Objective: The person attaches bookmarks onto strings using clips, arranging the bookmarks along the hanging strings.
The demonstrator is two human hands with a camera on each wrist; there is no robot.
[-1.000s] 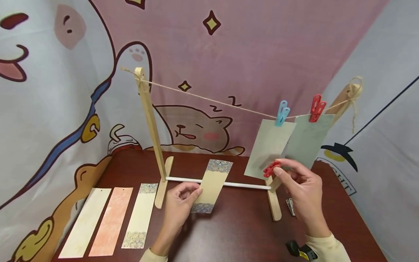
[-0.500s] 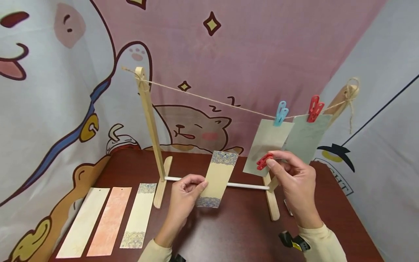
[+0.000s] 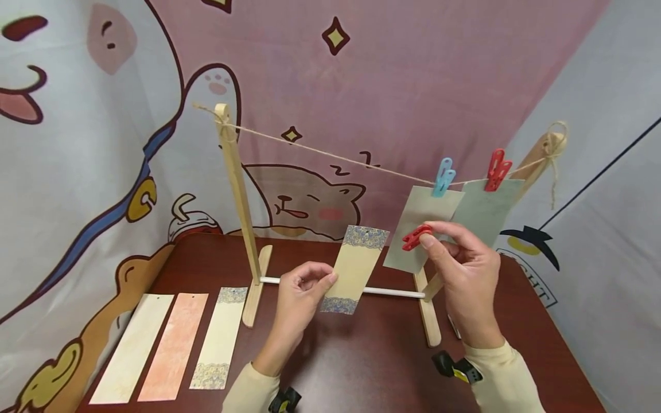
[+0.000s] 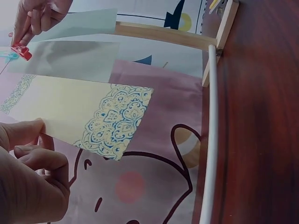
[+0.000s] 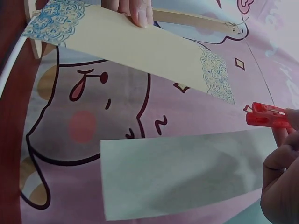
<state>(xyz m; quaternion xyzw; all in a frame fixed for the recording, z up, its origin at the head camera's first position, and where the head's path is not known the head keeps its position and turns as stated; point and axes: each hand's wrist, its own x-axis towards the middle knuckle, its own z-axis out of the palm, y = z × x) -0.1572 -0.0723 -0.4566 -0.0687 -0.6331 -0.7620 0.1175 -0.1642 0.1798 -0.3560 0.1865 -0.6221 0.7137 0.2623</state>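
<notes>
Between thumb and fingers my left hand (image 3: 304,289) pinches the left long edge of a cream bookmark (image 3: 356,269) with blue lace-patterned ends. The bookmark is held up off the table, slightly tilted, below the string (image 3: 330,155). My right hand (image 3: 467,269) pinches a red clothespin (image 3: 416,237), its nose pointing left toward the bookmark. Behind that hand, two pale grey-green cards hang from the string: the nearer card (image 3: 413,221) by a blue clothespin (image 3: 444,178), the other card (image 3: 490,201) by a red clothespin. In the right wrist view, the held clothespin (image 5: 268,115) is apart from the bookmark (image 5: 140,44).
A wooden stand has a left post (image 3: 237,195), a right post and a white crossbar (image 3: 395,292). Flat on the table at left lie a cream bookmark (image 3: 131,347), a pink bookmark (image 3: 172,347) and a lace-patterned bookmark (image 3: 219,338). A printed cloth (image 3: 413,74) hangs behind.
My left hand has raised the bookmark and brought it rightward, closer to the clothespin. My right hand has lifted the red clothespin and shifted slightly left.
</notes>
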